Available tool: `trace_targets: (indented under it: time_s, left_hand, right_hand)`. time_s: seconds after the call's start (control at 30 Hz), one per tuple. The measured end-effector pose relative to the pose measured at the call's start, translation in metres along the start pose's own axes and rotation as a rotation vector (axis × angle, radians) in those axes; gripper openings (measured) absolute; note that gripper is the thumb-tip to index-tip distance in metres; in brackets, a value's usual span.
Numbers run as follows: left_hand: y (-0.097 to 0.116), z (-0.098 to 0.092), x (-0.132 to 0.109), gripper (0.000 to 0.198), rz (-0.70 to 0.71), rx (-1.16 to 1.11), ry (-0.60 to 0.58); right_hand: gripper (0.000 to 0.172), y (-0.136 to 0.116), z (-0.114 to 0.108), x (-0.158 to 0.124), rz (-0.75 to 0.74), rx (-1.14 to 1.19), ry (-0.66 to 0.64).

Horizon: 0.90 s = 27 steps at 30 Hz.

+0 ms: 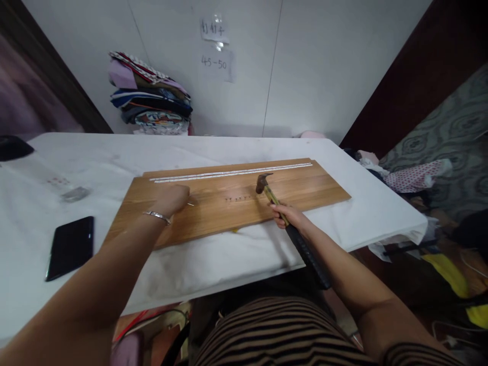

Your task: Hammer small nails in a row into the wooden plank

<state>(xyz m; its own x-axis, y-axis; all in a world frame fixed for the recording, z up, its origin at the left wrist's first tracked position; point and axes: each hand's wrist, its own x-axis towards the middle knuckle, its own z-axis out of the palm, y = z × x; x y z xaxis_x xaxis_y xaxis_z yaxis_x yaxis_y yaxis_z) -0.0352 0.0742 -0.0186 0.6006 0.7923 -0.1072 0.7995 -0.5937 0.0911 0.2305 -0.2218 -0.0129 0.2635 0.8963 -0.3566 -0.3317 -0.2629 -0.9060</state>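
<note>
My right hand (284, 213) is wrapped round the handle of a claw hammer (303, 249), high up near the metal head. The hammer head is just above a wooden board (305, 188) that lies flat on the table. My left hand (177, 198) is closed over the left half of the board, its fingers mostly turned away from view. A thin, shiny nail (191, 204) sticks out beside those fingers. Between my hands, a short row of small nails (237, 199) stands in the board. Two white strips (232, 173) run along the board's far side.
A white cloth (213, 264) covers the table. On the left are a black phone (71, 246) and a small clear plastic bag (75, 193). Folded clothes (152, 96) are stacked by the wall, below paper notes (214, 63). More fabric (415, 175) lies off to the right.
</note>
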Motion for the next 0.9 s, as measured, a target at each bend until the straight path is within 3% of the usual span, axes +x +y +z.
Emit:
trace_targets:
  time_s: [0.27, 0.6, 0.9]
  left_hand:
    - [0.011, -0.016, -0.003, 0.030, 0.019, 0.194, -0.151]
    - [0.012, -0.001, -0.011, 0.031, 0.033, 0.181, -0.046]
    - [0.016, -0.006, -0.021, 0.029, -0.054, 0.132, 0.007]
  right_hand:
    - [0.046, 0.004, -0.017, 0.001, 0.014, 0.042, 0.026]
    - [0.034, 0.001, -0.054, 0.032, 0.014, 0.163, -0.066]
    - [0.026, 0.008, -0.074, 0.062, 0.062, 0.253, -0.013]
